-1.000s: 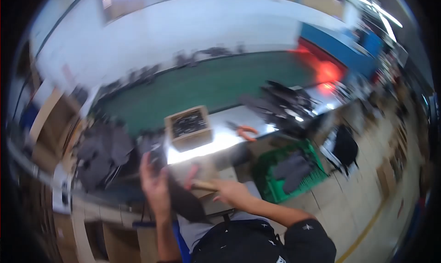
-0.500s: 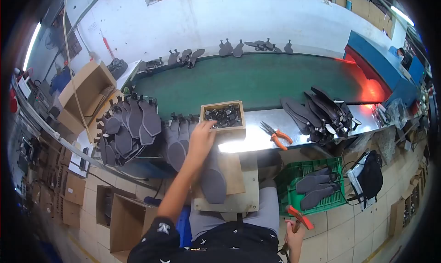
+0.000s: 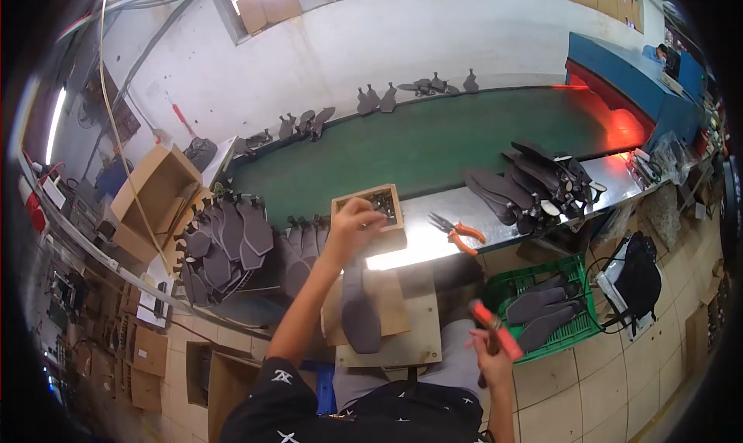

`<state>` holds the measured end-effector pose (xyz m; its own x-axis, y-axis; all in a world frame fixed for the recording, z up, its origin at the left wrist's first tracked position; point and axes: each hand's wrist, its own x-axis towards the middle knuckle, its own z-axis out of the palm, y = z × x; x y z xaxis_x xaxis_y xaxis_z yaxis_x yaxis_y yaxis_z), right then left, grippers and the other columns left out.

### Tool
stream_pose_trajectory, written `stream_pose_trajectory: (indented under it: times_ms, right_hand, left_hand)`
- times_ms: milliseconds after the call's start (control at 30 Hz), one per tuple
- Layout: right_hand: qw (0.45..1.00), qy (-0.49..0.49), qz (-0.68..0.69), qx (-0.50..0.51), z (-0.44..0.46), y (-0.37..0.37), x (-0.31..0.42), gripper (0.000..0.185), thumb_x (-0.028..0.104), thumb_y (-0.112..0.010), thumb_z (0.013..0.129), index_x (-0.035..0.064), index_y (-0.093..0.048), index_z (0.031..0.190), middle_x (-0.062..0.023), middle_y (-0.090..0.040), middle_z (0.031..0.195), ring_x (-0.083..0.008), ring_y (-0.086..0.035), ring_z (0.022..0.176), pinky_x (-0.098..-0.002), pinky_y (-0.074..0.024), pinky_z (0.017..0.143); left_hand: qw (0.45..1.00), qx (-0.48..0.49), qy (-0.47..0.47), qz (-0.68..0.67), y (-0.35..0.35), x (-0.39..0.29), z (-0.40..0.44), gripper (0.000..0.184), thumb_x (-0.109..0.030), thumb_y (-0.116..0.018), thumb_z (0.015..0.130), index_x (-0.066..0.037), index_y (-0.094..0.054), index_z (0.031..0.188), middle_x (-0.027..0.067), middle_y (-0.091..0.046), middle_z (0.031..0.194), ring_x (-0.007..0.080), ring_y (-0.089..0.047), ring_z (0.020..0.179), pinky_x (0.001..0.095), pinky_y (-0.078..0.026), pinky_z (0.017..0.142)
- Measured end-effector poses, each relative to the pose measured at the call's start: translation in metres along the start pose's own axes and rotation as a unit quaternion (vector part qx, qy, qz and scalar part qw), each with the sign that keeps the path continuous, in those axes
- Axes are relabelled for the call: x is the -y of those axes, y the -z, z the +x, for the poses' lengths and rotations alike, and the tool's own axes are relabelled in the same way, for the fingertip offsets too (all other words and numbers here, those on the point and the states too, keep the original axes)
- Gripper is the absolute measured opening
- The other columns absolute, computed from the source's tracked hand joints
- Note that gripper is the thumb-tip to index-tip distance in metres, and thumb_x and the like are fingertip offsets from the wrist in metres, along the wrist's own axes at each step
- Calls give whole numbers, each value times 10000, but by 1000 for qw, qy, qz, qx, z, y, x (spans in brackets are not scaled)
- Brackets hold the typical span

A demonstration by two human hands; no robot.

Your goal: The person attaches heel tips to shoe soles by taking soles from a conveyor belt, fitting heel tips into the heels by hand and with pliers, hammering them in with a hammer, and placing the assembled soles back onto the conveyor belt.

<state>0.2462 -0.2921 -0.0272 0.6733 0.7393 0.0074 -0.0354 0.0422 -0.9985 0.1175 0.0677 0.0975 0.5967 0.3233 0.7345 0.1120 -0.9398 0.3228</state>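
Note:
My left hand (image 3: 352, 228) is over the near edge of a small wooden box (image 3: 398, 214) of little dark metal parts (image 3: 384, 203). Its fingers are pinched together, and whatever they hold is too small to make out. Below it, a dark grey shoe sole (image 3: 361, 315) lies on a brown board on the pale work block (image 3: 422, 331) in front of me. At my right side, my right hand (image 3: 492, 359) grips a hammer (image 3: 495, 331) with a red head, slightly blurred.
Orange-handled pliers (image 3: 458, 232) lie on the metal ledge. Piled soles (image 3: 530, 183) sit to their right, with another heap (image 3: 224, 242) at left. A green conveyor belt (image 3: 402, 145) runs behind. A green crate (image 3: 576, 280) with soles stands on the floor at right.
My left hand has lifted out from the box's left side, its fingers now pinched. My right hand has raised the hammer closer to the work block. The camera view has tilted.

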Motion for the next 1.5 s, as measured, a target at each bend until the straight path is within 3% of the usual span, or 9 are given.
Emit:
stream_pose_trajectory:
  times_ms: [67,200,433,500,600,767,967,1100,1500]
  right_hand:
    - [995,21,87,40,23,-19,27,286,256,-641,1006,-27,-676,1022,-123,-728,863,-10,-402,411,-200,-312,386]
    - [965,39,176,188,48,-62,113,259,183,-661,992,19,-658,1192,-22,-740,1009,2,-437,594,-181,-346,535]
    - [957,33,119,261,53,-100,142,196,93,-753,908,-3,-726,1076,-48,-726,996,-56,-603,747,-226,-491,659]
    - [963,51,100,245,59,-104,130,202,31,-778,867,-25,-720,1053,-60,-721,965,-109,-671,836,-256,-548,744]
    - [977,109,72,169,71,-117,114,149,29,-765,865,-44,-698,977,-89,-717,864,-34,-509,509,-197,-368,432]
    - [981,-1,74,178,79,-131,110,211,115,-763,897,-29,-701,1039,5,-646,726,-8,-411,436,-205,-281,387]
    - [973,52,-37,220,86,-145,90,220,66,-728,892,-45,-695,1078,-101,-740,1018,-61,-570,572,-215,-441,497]
    - [967,59,-55,243,94,-172,84,262,71,-731,886,-31,-694,1125,-83,-740,1049,-173,-678,990,-323,-519,913]
    - [862,294,-259,321,117,-203,57,361,-35,-640,785,-15,-647,1145,-241,-687,1019,-409,-674,950,-412,-532,806]
  left_hand:
    - [993,-15,-116,-9,20,-52,-14,253,41,-823,719,-30,-774,958,73,-620,905,166,-627,745,269,-508,608]
    - [916,-27,-385,110,61,-117,-29,271,66,-810,686,-8,-767,943,45,-587,956,161,-638,761,271,-543,594]
    - [946,-20,-318,56,73,-120,-61,250,10,-793,731,-26,-764,976,79,-628,1043,183,-653,796,303,-567,632]
    - [984,-80,-142,65,61,-81,-88,220,-10,-784,769,-24,-759,987,100,-653,1031,187,-660,823,295,-562,667]
    - [955,-137,261,-8,48,-43,-95,213,-99,-783,828,-22,-748,1023,125,-708,967,207,-681,873,291,-545,741]
    - [955,13,287,-78,17,59,-122,286,-189,-786,838,-22,-738,1066,125,-751,1009,207,-709,938,326,-539,821]
    - [951,55,295,-67,35,14,-138,281,-207,-777,786,-82,-756,1037,112,-755,995,263,-710,926,344,-515,846]
    - [961,22,271,-45,26,-15,-175,288,-254,-779,799,-131,-753,1057,56,-739,1093,211,-646,1099,398,-345,1025]
    - [961,17,272,-34,34,-15,-183,331,-331,-769,828,-126,-748,1087,23,-730,1142,160,-614,1164,409,-257,1043]
